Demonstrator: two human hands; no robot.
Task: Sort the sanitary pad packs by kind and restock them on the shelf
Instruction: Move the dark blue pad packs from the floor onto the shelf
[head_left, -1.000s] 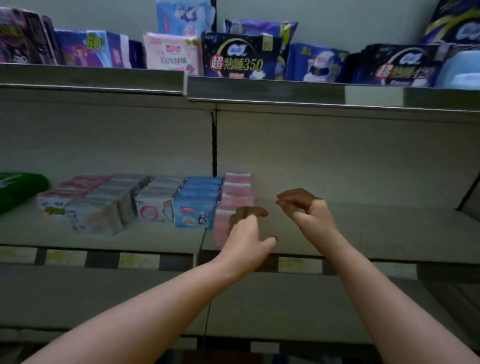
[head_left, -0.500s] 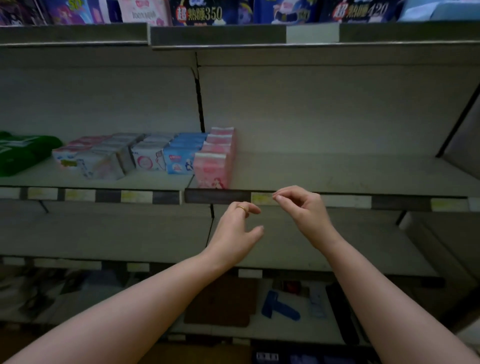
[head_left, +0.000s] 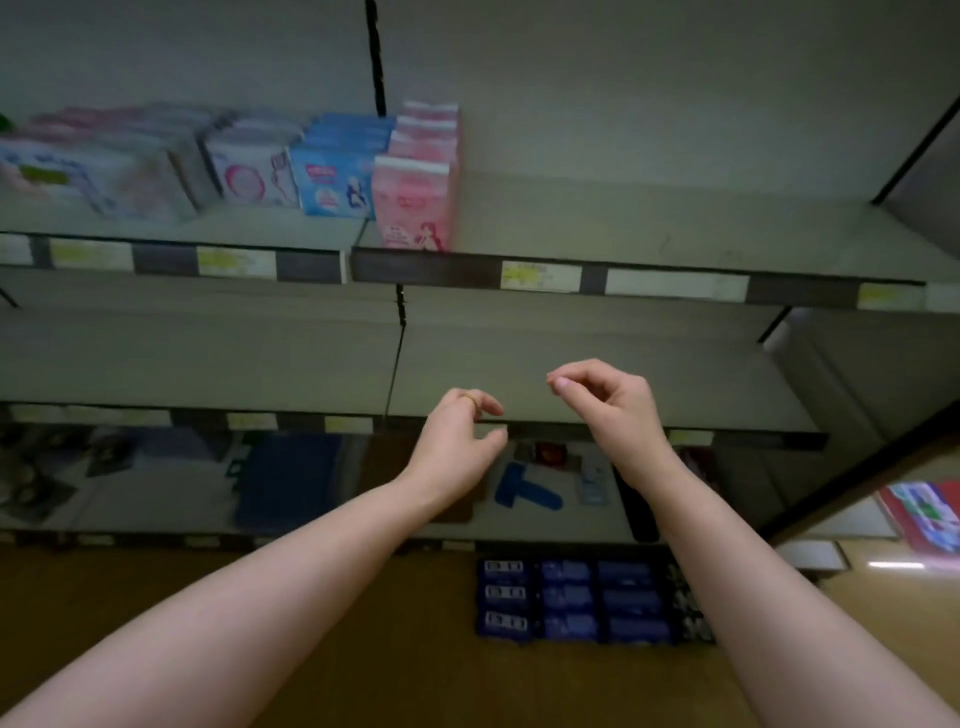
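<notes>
- Packs of pink pads stand at the upper shelf's front edge.
- Left hand and right hand — both empty, fingers loosely curled — hang before the lower shelf.

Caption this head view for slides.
Empty left hand and right hand hover below the shelf of sorted pad packs; dark blue packs lie on the floor.

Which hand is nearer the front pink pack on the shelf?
Left. The left hand hangs below the pink pack, slightly to its right; the right hand is farther right. Neither touches it.
</notes>
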